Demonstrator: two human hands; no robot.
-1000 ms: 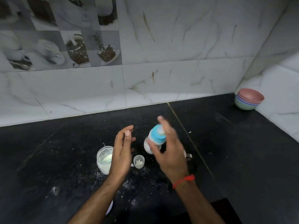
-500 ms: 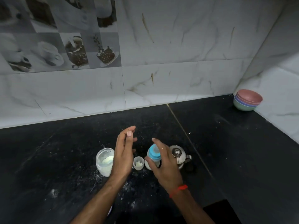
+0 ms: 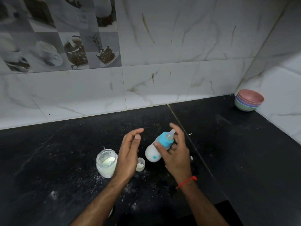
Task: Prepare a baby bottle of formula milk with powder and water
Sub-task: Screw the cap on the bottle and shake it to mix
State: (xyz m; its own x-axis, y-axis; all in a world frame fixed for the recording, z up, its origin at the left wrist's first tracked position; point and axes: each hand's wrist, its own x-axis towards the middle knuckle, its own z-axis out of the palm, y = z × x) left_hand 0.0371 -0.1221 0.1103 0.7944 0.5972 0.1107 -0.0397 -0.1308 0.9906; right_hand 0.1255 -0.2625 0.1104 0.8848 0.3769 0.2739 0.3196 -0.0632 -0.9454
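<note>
Holding: right hand [image 3: 176, 158] grips tilted baby bottle [image 3: 158, 147]
Left hand [image 3: 128, 154]: fingers straight, holding nothing
Counter [image 3: 244, 160]: powder jar [image 3: 106, 163], small cup [image 3: 140, 164]

The tilted baby bottle with a milky white plastic body [image 3: 152, 154] is showing a bright blue collar ring [image 3: 165, 140], a clear pale teat [image 3: 170, 134] and a small blue mark low on its side. The open clear jar of cream-white powder [image 3: 106, 163] is looking frosted white, and the small translucent white cap [image 3: 140, 163] is holding white clumps. The glossy black stone desk [image 3: 236, 152] is wearing white powder specks. A thin red thread band [image 3: 187, 181] is circling the right wrist. The stacked bowls [image 3: 249, 100] are showing pink, lilac, blue and green. The wall tiles [image 3: 179, 46] are showing white marble with grey-brown veins; others carry grey coffee-cup pictures [image 3: 57, 38].
</note>
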